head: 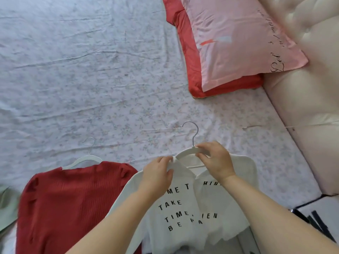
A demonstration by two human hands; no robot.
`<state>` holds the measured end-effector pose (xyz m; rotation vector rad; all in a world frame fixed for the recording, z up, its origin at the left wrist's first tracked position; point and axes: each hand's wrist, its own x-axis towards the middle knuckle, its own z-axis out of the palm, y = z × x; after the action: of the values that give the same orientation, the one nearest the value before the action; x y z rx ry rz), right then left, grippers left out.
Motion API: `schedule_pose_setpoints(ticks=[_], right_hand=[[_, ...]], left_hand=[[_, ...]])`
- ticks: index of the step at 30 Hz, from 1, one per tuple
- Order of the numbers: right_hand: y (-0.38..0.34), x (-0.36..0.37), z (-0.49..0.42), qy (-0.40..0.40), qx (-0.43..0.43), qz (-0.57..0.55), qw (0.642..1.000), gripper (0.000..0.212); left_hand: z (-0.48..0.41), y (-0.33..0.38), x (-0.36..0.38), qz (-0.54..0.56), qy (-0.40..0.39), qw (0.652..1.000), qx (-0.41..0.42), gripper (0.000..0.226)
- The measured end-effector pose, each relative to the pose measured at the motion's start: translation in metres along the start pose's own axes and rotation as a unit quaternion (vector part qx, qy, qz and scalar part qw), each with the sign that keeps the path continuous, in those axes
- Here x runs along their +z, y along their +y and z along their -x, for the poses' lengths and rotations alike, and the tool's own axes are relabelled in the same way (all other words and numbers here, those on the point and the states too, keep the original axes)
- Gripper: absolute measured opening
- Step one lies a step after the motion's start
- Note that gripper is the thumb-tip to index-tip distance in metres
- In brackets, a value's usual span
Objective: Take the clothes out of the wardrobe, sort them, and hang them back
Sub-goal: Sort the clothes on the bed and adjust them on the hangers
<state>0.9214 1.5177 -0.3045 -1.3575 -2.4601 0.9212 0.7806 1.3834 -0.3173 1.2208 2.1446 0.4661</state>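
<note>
Two hands, lower centre: left hand (158, 173), right hand (215, 160). Two white hangers with metal hooks: lower-left hanger (86, 159), centre hanger (189, 152). Three garments along the lower edge: green garment (7, 206) at far left, red garment (73, 202), white garment (183, 208) with black lettering. Two stacked pillows, upper right: pink pillow (238, 39) over red pillow (185, 43). One bed (82, 70).
</note>
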Motion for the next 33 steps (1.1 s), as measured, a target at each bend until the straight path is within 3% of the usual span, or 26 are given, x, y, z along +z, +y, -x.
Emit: schedule_pose_setpoints(ticks=[4,8,18,27,33], right_hand=[[0.026,0.034,-0.043,-0.039,0.005,0.028,0.999,0.026],[0.046,0.069,-0.066,-0.094,0.057,0.077,0.991,0.047],[0.039,0.094,0.008,-0.185,0.054,0.047,0.98,0.041],[-0.037,0.073,0.048,-0.171,0.0,0.024,0.985,0.038],[-0.141,0.086,0.089,-0.185,-0.094,0.049,0.977,0.039]], left_hand=[[-0.037,-0.02,0.016,0.014,0.023,0.999,-0.037,0.044],[-0.046,-0.04,0.031,0.017,0.044,0.997,-0.068,0.045],[0.004,-0.058,0.032,0.0,0.081,0.992,-0.098,0.043],[0.08,-0.062,-0.033,-0.034,0.151,0.985,-0.079,0.038],[0.173,-0.101,-0.097,-0.061,0.219,0.969,-0.097,0.038]])
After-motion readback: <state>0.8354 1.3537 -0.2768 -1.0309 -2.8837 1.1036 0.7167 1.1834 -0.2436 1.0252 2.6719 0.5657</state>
